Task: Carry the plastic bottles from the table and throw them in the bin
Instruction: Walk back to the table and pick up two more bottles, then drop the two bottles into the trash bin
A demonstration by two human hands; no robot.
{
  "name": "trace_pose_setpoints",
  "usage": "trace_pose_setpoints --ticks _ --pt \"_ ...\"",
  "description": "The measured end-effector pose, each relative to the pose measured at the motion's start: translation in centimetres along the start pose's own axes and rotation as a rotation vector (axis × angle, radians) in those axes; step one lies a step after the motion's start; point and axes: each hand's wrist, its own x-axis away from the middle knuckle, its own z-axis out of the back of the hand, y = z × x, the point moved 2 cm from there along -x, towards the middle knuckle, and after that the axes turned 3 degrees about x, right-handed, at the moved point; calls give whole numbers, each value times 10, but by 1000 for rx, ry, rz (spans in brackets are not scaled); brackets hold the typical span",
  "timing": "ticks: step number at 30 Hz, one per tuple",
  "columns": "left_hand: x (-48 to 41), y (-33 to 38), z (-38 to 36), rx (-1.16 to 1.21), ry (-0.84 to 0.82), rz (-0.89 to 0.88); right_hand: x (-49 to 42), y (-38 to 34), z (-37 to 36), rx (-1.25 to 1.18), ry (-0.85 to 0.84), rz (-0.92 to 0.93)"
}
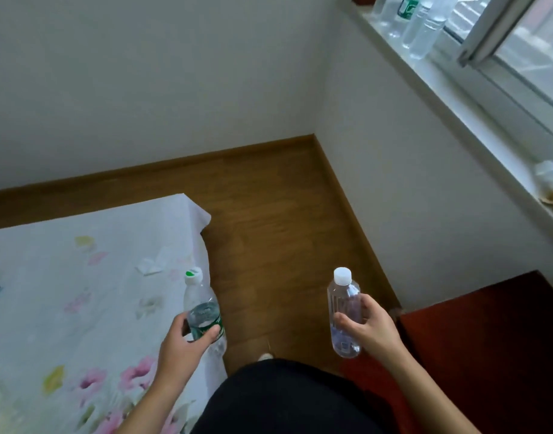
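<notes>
My left hand (182,341) grips a clear plastic bottle with a green label and a white-and-green cap (201,303), held upright over the edge of the flowered bed. My right hand (370,328) holds a second clear bottle with a white cap (344,303), upright above the wooden floor. Both bottles look nearly empty. No bin is in view.
A bed with a white flowered sheet (81,292) fills the lower left. A dark red wooden table (488,339) stands at the lower right. Several more clear bottles (422,23) stand on the windowsill (475,120) at the top right. Bare wooden floor (268,214) runs to the room's corner.
</notes>
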Motion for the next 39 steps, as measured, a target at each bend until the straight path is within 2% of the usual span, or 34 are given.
trace_pose_setpoints --ticks 6,14,21,28,34,39 --pt "-76 91 -16 -18 -97 -121 -50 -6 37 66 130 -99" --pt "-186 180 -33 -19 -40 -140 -183 -44 60 27 75 -124" --pt "-246 215 -12 6 199 42 -326 -167 42 29 -163 14" --pt "-293 202 34 136 414 221 -438 -316 -15 186 -405 243" --pt "-381 209 61 244 483 331 -525 -400 -60 308 -424 336" --pt "-478 262 83 251 400 277 -579 -437 -68 337 -365 293"
